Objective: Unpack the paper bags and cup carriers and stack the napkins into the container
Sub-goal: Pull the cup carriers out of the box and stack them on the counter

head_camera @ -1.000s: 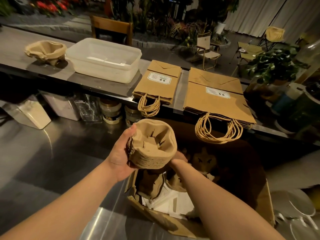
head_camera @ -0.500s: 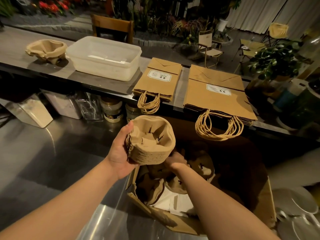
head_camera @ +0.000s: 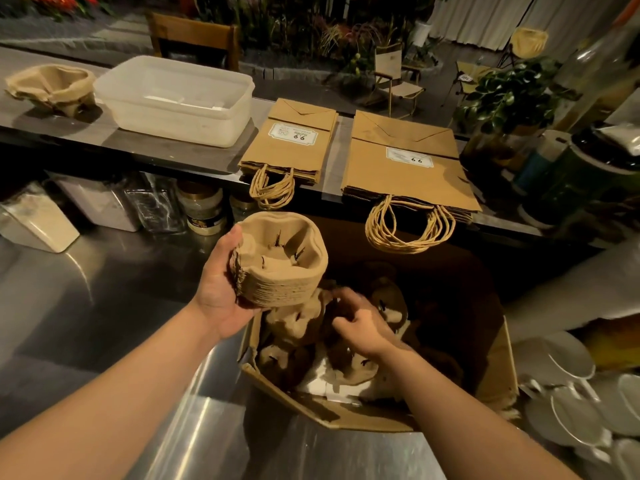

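My left hand (head_camera: 218, 292) grips a nested stack of brown pulp cup carriers (head_camera: 280, 261) above the near left corner of an open cardboard box (head_camera: 498, 368). My right hand (head_camera: 360, 323) reaches down into the box, fingers loosely spread over more loose cup carriers (head_camera: 294, 327); it holds nothing that I can see. White napkins (head_camera: 322, 379) lie at the box bottom. On the raised counter stand a translucent plastic container (head_camera: 173, 98) with napkins inside and two flat stacks of paper bags: a small one (head_camera: 291, 140) and a larger one (head_camera: 405, 164).
Another pile of cup carriers (head_camera: 52, 86) sits at the counter's far left. Jars and tubs (head_camera: 201, 209) line the shelf under the counter. White plates (head_camera: 568, 403) are stacked at the lower right. The steel worktop (head_camera: 86, 306) spreads to the left.
My right hand has let go of the carrier stack's underside and dropped into the box. The left hand keeps the stack, roughly in place.
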A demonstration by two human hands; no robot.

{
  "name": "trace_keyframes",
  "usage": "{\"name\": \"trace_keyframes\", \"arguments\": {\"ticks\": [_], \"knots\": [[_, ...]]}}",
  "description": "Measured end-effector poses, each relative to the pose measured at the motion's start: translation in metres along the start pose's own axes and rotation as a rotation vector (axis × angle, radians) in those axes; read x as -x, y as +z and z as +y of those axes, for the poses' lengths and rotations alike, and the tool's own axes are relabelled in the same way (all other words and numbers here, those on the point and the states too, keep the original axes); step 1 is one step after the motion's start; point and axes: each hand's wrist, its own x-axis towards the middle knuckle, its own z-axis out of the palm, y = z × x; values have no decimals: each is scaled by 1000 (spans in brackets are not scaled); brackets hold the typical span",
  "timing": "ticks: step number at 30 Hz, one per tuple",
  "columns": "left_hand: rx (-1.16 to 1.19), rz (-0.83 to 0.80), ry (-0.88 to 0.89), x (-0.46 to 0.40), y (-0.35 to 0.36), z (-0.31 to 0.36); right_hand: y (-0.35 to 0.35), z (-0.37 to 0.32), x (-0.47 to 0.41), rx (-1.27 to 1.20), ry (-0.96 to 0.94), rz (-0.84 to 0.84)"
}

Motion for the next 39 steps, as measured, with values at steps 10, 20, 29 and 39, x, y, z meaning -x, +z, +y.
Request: {"name": "trace_keyframes", "arguments": {"ticks": [10,20,29,39], "knots": [[-14,18,5,0,-1,-2,4,-13,-11,-130,133,153],[16,-22,-26,-4,-4,-1,9,-15,-26,-50,95,-193],[22,17,-5,-4,-5,-4,-13,8,-13,288,118,-294],[-2,13,-7,-5,-6,-4,-2,-5,2,-162,-77,-273]]}}
